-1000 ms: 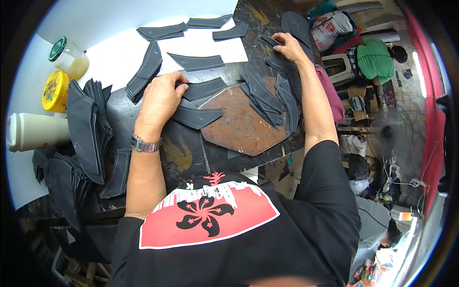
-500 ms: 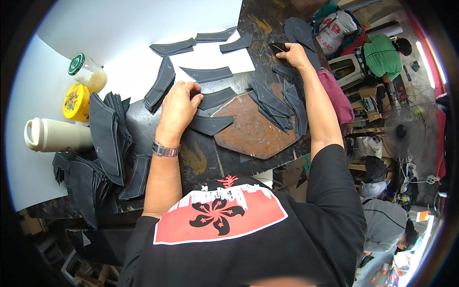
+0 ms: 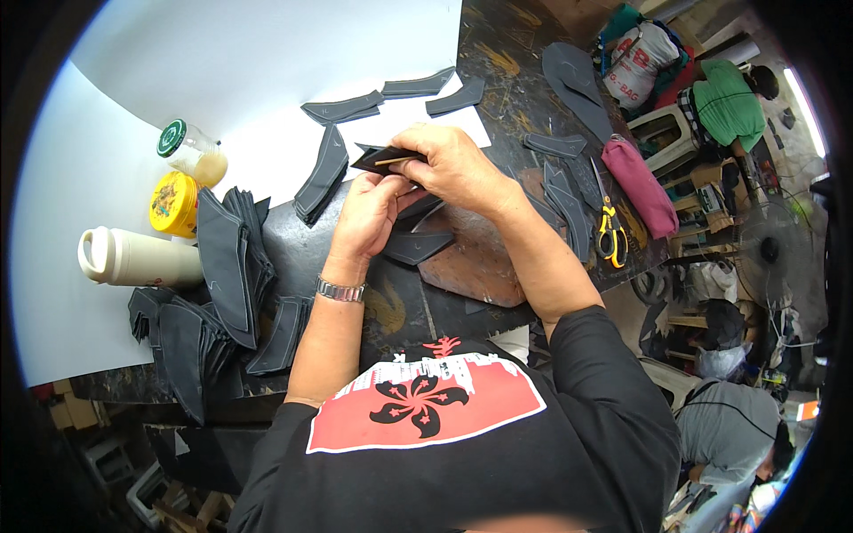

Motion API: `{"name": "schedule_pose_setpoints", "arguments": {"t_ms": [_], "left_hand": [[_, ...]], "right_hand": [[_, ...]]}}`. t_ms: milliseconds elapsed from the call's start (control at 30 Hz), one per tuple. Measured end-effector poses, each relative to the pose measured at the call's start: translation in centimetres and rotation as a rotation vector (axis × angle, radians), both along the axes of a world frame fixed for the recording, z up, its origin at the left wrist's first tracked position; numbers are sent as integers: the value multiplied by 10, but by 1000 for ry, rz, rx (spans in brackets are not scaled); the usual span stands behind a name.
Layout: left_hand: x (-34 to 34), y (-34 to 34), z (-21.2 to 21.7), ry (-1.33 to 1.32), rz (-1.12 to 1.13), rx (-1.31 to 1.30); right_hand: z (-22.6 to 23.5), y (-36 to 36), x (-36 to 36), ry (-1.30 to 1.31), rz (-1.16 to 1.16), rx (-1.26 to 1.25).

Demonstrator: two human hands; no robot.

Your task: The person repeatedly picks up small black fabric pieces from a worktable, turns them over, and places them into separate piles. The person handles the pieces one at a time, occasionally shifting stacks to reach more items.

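Observation:
My right hand [image 3: 462, 169] is closed on a thin pale stick [image 3: 391, 161] and the edge of a black curved cut piece [image 3: 366, 158]. Close below it, the fingers of my left hand [image 3: 369, 213] are bent in and pinch at the same piece, partly hidden by the right hand. Under both hands lie more black curved pieces [image 3: 418, 247], partly on a brown board [image 3: 471, 271]. Beyond them, similar pieces with pale edge lines [image 3: 342, 108] are spread over a white sheet [image 3: 475, 127], and a small pile [image 3: 322, 175] sits left of my hands.
Stacks of black pieces [image 3: 227, 266] stand at the left beside a cream tumbler [image 3: 142, 258], a yellow tub [image 3: 174, 204] and a green-lidded jar [image 3: 193, 151]. On the right lie yellow-handled scissors [image 3: 611, 235] and a maroon pouch [image 3: 638, 186]. Two people [image 3: 729, 107] are farther right.
My right hand has come from the far right to my left hand, bringing the stick. A black piece has left the white sheet and is between my hands. The scissors now show.

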State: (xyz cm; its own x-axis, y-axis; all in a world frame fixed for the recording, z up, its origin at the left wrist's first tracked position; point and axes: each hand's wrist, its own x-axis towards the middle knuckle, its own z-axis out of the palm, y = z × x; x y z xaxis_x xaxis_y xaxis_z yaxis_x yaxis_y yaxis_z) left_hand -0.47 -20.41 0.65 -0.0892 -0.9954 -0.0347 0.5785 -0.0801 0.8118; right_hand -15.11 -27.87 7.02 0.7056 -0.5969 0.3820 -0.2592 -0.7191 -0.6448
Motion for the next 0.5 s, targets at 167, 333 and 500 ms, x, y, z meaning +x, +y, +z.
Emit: {"name": "schedule_pose_setpoints", "arguments": {"t_ms": [167, 333, 500], "left_hand": [[0, -5, -7, 213, 155, 11], [-1, -9, -8, 256, 251, 42], [0, -10, -12, 290, 262, 23]], "right_hand": [[-18, -3, -2, -253, -166, 28], [-33, -21, -17, -210, -426, 222], [-44, -30, -22, -227, -321, 454]]}}
